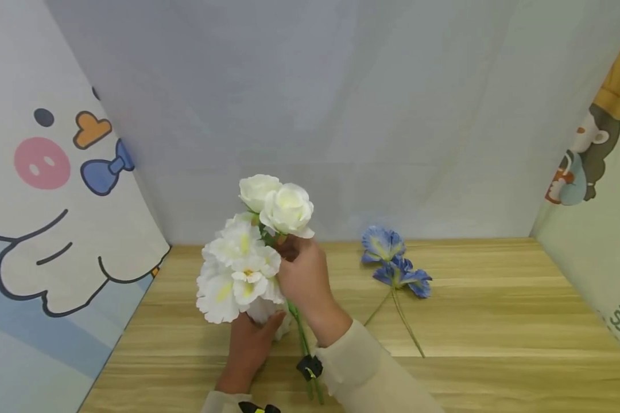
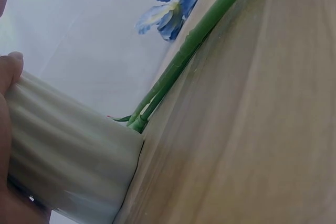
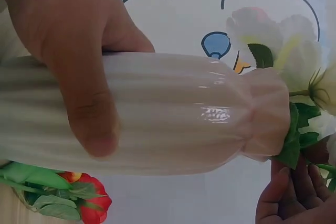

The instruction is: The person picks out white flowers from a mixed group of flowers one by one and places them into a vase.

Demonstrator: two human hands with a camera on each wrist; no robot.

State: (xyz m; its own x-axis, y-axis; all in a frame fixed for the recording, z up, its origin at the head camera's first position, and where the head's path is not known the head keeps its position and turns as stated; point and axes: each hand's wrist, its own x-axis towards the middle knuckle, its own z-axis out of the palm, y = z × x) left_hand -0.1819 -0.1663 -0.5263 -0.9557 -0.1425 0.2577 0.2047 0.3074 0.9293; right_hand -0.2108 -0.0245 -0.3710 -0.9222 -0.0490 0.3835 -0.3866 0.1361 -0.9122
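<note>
A glossy, ribbed white vase (image 3: pixel 168 114) stands on the table, mostly hidden under blooms in the head view. My left hand (image 1: pixel 250 347) grips its body, thumb across the front. Large ruffled white flowers (image 1: pixel 240 269) spill over the mouth on the left. Above them are two white roses (image 1: pixel 287 207). Just below the roses, my right hand (image 1: pixel 307 275) has curled fingers pinching a green stem beside the vase's mouth; the fingertips are partly hidden by petals and leaves. Green leaves (image 3: pixel 302 135) stick out at the rim.
Two blue flowers (image 1: pixel 384 246) with thin stems lie on the wooden table (image 1: pixel 475 321) to the right. Thick green stems (image 2: pixel 194 40) lie close beside the vase, and a red flower (image 3: pixel 94 200) shows near them. A grey curtain backdrop (image 1: pixel 392 115) rises behind, with printed side panels.
</note>
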